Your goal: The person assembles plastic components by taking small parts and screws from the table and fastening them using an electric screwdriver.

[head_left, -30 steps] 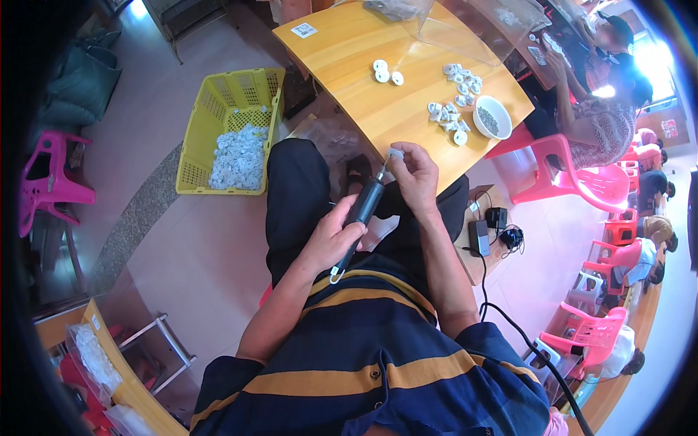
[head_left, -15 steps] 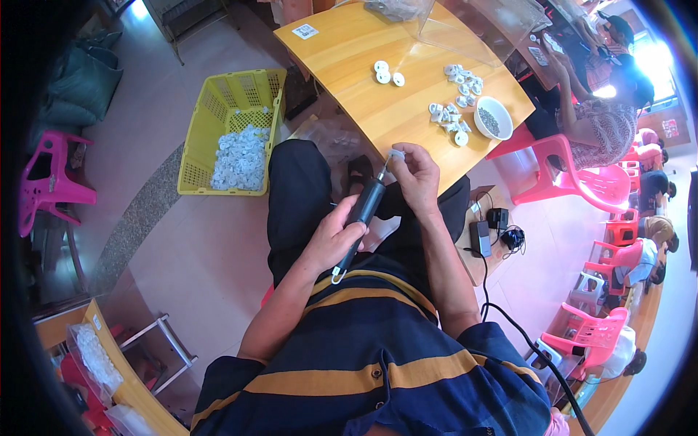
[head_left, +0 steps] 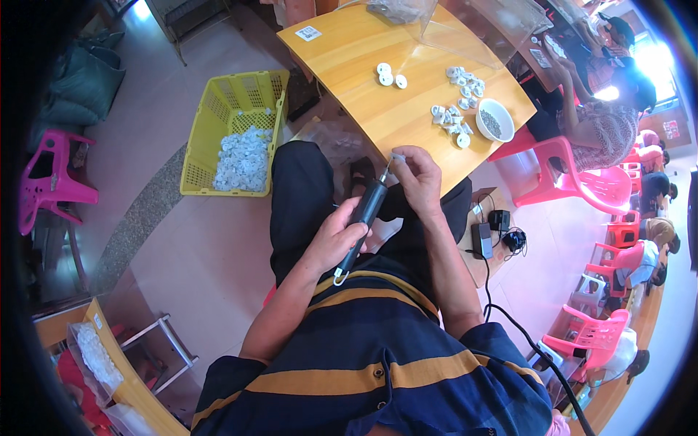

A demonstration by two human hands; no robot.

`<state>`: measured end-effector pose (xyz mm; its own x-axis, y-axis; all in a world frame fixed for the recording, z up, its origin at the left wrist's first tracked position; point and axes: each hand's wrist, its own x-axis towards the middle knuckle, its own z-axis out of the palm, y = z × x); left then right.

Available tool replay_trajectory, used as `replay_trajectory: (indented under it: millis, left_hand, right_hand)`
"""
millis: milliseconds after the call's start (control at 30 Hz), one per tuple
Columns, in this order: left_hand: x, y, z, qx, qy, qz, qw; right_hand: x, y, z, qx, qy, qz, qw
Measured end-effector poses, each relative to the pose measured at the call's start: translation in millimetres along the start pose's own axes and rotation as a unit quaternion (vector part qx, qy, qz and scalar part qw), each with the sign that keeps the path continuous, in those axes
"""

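Note:
My left hand (head_left: 336, 240) is wrapped round a black electric screwdriver (head_left: 371, 206) with a pale hook at its back end. Its bit points up and away, toward the table's near edge. Between the fingertips of my right hand (head_left: 419, 178) is a small white plastic part (head_left: 396, 158), and the bit meets or nearly meets it. My fingers cover much of that part, so a screw there cannot be made out. On the wooden table (head_left: 378, 94) ahead lie several white plastic pieces (head_left: 465, 81) and round white discs (head_left: 384, 74), beside a white bowl (head_left: 507, 125) of small metal screws.
A yellow crate (head_left: 190, 156) with many white parts stands on the floor at left. Clear plastic panels (head_left: 465, 33) edge the table's far side. Black adapters and cables (head_left: 481, 238) lie at right. Pink chairs (head_left: 552, 163) and several seated people are farther right.
The hands and screwdriver hold almost the same pose, with the white part and bit still together. The whole view has shifted slightly.

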<state>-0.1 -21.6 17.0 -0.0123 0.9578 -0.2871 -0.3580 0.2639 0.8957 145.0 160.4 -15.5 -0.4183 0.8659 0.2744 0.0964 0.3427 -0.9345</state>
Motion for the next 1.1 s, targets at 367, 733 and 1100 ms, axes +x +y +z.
replay_trajectory:
  millis: [367, 733, 1100]
  left_hand:
    - [-3, -4, -5, -0.097, -0.022, -0.034, 0.994]
    - [3, 4, -8, -0.091, -0.018, -0.025, 0.995]
    - [1, 9, -4, -0.103, 0.021, -0.039, 0.994]
  right_hand:
    - [-5, 5, -3, 0.024, -0.024, 0.040, 0.999]
    - [-1, 4, -1, 0.099, 0.003, 0.087, 0.991]
    - [34, -9, -44, -0.235, 0.003, 0.008, 0.972]
